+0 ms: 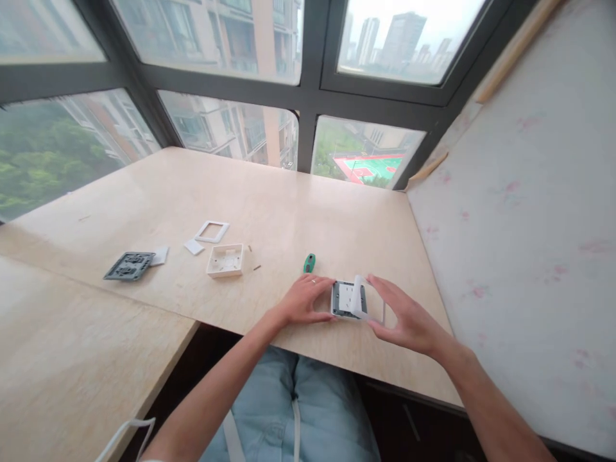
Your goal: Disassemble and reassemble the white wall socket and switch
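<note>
A wall socket (343,297) with a grey mounting plate and white face lies near the table's front edge. Thumb and fingers of my left hand (305,301) grip its left side. In my right hand (409,319) is a white cover frame (357,296), held by its edges. The frame is tilted up over the socket's right part; whether it touches the socket I cannot tell. Just beyond my left hand lies a screwdriver (309,262) with a green and black handle, its shaft hidden.
Farther left lie a white mounting box (225,261), another white frame (212,231), a small white plate (194,247) and a grey socket plate (129,266) beside a white piece (160,255). Two small screws (256,267) lie near the box. Windows and a papered wall (520,256) bound the table.
</note>
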A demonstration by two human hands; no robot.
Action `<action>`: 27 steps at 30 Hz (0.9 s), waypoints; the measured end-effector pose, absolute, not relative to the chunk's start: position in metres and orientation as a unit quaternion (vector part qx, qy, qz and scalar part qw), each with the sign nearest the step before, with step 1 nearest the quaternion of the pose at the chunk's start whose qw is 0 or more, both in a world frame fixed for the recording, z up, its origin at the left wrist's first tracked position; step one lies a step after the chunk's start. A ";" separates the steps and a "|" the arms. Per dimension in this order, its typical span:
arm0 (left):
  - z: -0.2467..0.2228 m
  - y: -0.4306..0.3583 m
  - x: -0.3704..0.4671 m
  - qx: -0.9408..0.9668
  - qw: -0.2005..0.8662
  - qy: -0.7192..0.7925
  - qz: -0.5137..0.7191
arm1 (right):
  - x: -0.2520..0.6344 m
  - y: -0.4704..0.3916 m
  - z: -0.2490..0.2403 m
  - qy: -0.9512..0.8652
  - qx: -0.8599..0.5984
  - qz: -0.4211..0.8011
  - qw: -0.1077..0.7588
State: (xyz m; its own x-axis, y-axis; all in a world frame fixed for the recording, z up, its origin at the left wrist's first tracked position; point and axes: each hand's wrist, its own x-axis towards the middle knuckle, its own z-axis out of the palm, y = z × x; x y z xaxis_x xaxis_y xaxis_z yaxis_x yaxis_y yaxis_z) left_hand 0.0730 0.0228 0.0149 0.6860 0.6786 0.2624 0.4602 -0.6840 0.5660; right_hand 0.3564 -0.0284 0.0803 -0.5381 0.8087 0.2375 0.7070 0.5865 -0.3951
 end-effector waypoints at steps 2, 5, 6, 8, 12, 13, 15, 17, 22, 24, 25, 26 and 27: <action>0.015 0.023 0.073 0.888 0.231 0.325 0.227 | 0.359 -0.032 0.077 -0.866 -0.442 0.130 0.195; 0.017 0.024 0.074 0.891 0.227 0.329 0.216 | 0.358 -0.034 0.071 -0.864 -0.444 0.139 0.194; 0.018 0.023 0.074 0.891 0.226 0.330 0.213 | 0.357 -0.034 0.070 -0.863 -0.444 0.142 0.196; 0.018 0.023 0.075 0.891 0.224 0.334 0.211 | 0.352 -0.033 0.068 -0.863 -0.438 0.147 0.202; 0.017 0.022 0.075 0.889 0.221 0.344 0.208 | 0.341 -0.026 0.067 -0.873 -0.412 0.161 0.205; 0.017 0.022 0.075 0.889 0.221 0.344 0.205 | 0.338 -0.024 0.067 -0.875 -0.409 0.164 0.203; 0.016 0.022 0.075 0.890 0.223 0.344 0.201 | 0.334 -0.019 0.066 -0.876 -0.407 0.169 0.194; 0.015 0.022 0.075 0.890 0.223 0.342 0.201 | 0.331 -0.015 0.065 -0.878 -0.408 0.174 0.182; 0.014 0.022 0.074 0.893 0.219 0.331 0.213 | 0.328 -0.006 0.064 -0.880 -0.412 0.183 0.148; 0.015 0.021 0.074 0.892 0.222 0.331 0.214 | 0.328 -0.004 0.064 -0.882 -0.410 0.191 0.135; 0.015 0.021 0.075 0.891 0.223 0.331 0.215 | 0.329 -0.004 0.064 -0.882 -0.409 0.195 0.131; 0.015 0.021 0.075 0.891 0.225 0.332 0.216 | 0.329 -0.003 0.064 -0.881 -0.409 0.199 0.130; 0.015 0.021 0.075 0.890 0.226 0.332 0.217 | 0.330 -0.003 0.064 -0.880 -0.409 0.203 0.130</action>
State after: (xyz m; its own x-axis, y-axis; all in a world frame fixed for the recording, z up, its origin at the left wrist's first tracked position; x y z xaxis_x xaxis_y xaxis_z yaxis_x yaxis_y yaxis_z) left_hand 0.0745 0.0213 0.0154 0.6849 0.6895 0.2358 0.4937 -0.6771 0.5458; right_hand 0.3302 -0.0026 0.0636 -0.6326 0.7720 0.0622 0.6668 0.5838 -0.4632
